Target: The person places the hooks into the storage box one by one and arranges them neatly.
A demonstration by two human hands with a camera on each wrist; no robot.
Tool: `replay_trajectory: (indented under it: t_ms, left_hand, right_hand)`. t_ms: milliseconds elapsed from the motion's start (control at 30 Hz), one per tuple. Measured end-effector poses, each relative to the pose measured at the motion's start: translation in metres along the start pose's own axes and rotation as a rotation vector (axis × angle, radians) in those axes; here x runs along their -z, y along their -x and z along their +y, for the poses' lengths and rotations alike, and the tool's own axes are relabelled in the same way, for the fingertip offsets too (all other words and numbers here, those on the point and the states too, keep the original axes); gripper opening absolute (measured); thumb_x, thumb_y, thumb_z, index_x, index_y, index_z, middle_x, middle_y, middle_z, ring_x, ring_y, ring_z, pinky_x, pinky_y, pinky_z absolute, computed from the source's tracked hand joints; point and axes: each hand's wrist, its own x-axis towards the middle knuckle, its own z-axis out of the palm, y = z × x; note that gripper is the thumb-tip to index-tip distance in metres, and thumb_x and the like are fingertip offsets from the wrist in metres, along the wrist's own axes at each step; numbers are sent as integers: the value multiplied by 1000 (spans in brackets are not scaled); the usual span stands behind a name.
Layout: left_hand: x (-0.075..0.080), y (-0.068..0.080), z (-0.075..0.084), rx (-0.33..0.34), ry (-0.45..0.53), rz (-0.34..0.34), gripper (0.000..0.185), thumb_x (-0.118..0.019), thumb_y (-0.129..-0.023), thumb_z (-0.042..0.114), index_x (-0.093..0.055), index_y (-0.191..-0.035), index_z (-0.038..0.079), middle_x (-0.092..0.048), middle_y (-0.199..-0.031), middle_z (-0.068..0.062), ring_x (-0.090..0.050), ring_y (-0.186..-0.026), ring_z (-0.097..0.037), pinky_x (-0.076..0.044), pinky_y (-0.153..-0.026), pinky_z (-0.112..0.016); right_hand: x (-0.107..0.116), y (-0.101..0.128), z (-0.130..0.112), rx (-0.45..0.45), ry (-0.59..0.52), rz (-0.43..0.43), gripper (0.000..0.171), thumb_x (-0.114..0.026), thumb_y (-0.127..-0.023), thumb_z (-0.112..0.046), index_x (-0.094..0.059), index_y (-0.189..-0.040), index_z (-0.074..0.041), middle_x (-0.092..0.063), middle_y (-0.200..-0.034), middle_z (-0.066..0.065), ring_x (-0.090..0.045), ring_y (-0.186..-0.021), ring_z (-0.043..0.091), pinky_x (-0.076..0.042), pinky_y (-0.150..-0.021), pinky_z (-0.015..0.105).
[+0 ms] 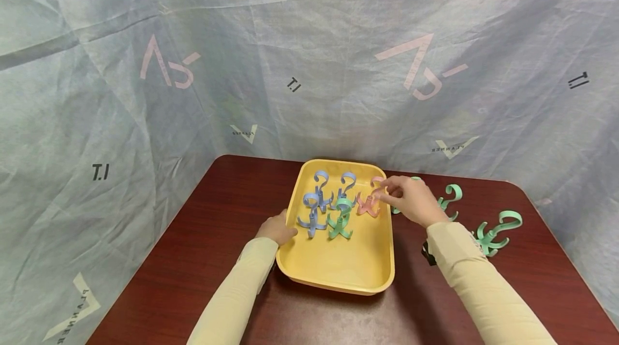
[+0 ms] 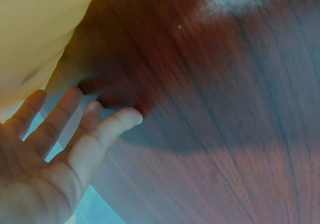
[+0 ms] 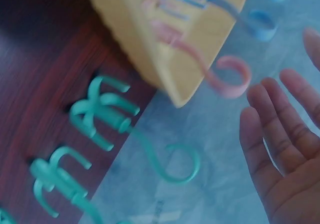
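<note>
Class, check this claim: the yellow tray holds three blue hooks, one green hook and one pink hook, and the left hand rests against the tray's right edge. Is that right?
Not quite. In the head view the left hand rests against the left edge of the yellow tray, not the right. The rest holds: three blue hooks, one green hook and one pink hook stand in it.

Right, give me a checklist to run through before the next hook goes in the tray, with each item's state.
1. Left hand steadying the tray: ok, it rests at the left rim with straight fingers.
2. Right hand free of the pink hook: ok, the wrist view shows its fingers open and apart from the hook.
3. Pink hook standing in the tray: ok, upright by the right wall.
4. Other hooks in the tray upright: ok, three blue hooks and a green hook stand.
5. Loose hooks in reach: ok, on the table right of the tray.
6. Room in the tray: ok, the near half is bare.
</note>
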Motion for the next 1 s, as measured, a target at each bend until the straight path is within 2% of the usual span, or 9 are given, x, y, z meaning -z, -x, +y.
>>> replay_trajectory:
  t_ms: [67,233,433,667,833,1000]
  left_hand:
    - [0,0,0,-2,-2,0,55,-67,-90,21,-52,-139,3,-69,-102,-17,-62,-83,-28,-52,-77,-42]
    - [1,0,0,2,1,-2,57,-67,-90,22,-51,-141,2,-69,-105,-17,-63,-86,-29,-52,-80,-43]
    - [1,0,2,13,6,-17,60,-67,-91,22,-49,-145,4,-69,-106,-17,-64,-85,-29,-52,-80,-44]
    - [1,-1,1,13,-5,-22,57,-67,-91,22,-51,-143,4,-69,-106,-16,-64,-85,-28,-52,-78,-43]
    - [1,0,2,9,-16,-19,56,-68,-91,22,-51,-141,3,-69,-106,-16,-65,-87,-29,-52,-79,-44]
    - [0,-2,0,17,-3,-19,57,-68,-91,23,-51,-142,4,-69,-105,-16,-64,-85,-29,-52,-78,-43]
  right_hand:
    - [4,2,6,-25,25,27,30,-72,-97,-26,-73,-118,-5,-72,-100,10,-67,-89,27,-54,-75,46]
    - [11,6,19,-109,75,71,38,-67,-100,-28,-67,-126,-1,-67,-113,21,-65,-100,37,-53,-76,51]
    - [15,11,35,-172,121,131,40,-67,-99,-21,-63,-130,3,-59,-113,27,-62,-95,40,-52,-70,51]
    - [16,13,46,-209,101,168,44,-66,-98,-16,-58,-134,7,-55,-122,31,-57,-103,45,-48,-79,58]
    - [15,7,49,-238,69,97,50,-64,-100,-16,-50,-142,7,-50,-131,35,-53,-110,49,-47,-84,60]
    - [14,0,54,-261,59,-31,65,-63,-100,-16,-33,-153,7,-30,-149,41,-38,-128,60,-38,-98,68]
